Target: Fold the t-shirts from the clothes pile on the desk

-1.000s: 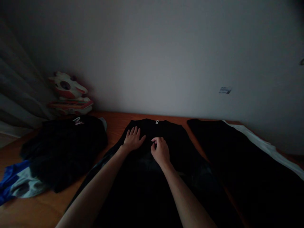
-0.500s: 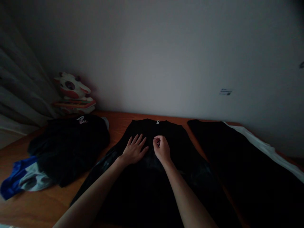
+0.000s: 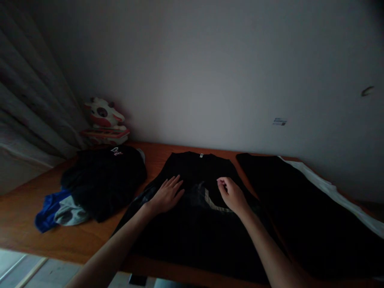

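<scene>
A black shirt [image 3: 192,236] lies spread out in front of me, its collar with a small white label [image 3: 201,155] toward the wall. Across its front runs a faded print, with a pale curved band [image 3: 214,206] showing. My left hand [image 3: 166,195] rests flat on the left side of the chest, fingers stretched out. Over the right side of the chest, my right hand [image 3: 231,194] is curled closed, thumb against the bent fingers, and I see nothing in it. Whether it touches the cloth is hard to tell in the dim light.
Left of the shirt, dark clothes [image 3: 105,180] lie heaped with a blue and grey garment [image 3: 70,210] under them. A cow-shaped toy [image 3: 105,122] stands behind. To the right, black clothing [image 3: 306,216] lies flat over white cloth [image 3: 318,176]. The wooden table [image 3: 27,224] meets a wall.
My right hand has moved right across the shirt, still curled, uncovering the pale band. My left hand stays flat on the chest. The view has shifted, showing the table's front edge and floor.
</scene>
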Demonstrator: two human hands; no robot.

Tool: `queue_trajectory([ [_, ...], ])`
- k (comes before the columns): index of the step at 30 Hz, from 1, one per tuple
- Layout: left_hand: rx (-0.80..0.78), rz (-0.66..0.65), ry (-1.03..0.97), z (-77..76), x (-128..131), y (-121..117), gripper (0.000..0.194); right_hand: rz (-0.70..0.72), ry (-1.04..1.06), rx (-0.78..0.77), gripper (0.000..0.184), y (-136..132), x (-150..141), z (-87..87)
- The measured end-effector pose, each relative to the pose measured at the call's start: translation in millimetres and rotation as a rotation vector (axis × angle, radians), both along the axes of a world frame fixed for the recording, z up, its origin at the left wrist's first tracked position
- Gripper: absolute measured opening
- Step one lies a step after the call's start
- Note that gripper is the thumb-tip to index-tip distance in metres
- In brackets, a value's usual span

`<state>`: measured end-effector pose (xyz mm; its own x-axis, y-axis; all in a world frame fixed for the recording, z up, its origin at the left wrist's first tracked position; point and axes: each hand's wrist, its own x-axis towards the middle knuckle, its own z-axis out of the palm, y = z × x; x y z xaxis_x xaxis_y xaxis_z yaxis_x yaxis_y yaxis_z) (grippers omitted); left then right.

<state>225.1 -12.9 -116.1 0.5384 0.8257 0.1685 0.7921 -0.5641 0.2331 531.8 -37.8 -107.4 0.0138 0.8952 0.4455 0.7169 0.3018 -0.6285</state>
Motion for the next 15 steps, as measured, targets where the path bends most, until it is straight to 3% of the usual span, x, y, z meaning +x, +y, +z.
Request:
queue_trajectory([
  [4,-0.002,0.004,0.056,-5.9,-13,-22,0.06,-0.027,-0.336,-0.072,0.049,-45,35,-20.7],
  [8,-0.007,-0.04,0.026,7.6,-19,-33,0.055,-0.044,-0.435,-0.172,0.059,-65,39,-37.1],
  [12,-0.061,-0.132,0.039,23.8,-45,-58,0.055,0.002,-0.335,-0.167,0.053,-80,42,-26.1],
  [15,-0.062,-0.087,0.014,23.2,-79,-84,0.059,0.039,-0.264,-0.187,0.042,-108,58,-12.6],
])
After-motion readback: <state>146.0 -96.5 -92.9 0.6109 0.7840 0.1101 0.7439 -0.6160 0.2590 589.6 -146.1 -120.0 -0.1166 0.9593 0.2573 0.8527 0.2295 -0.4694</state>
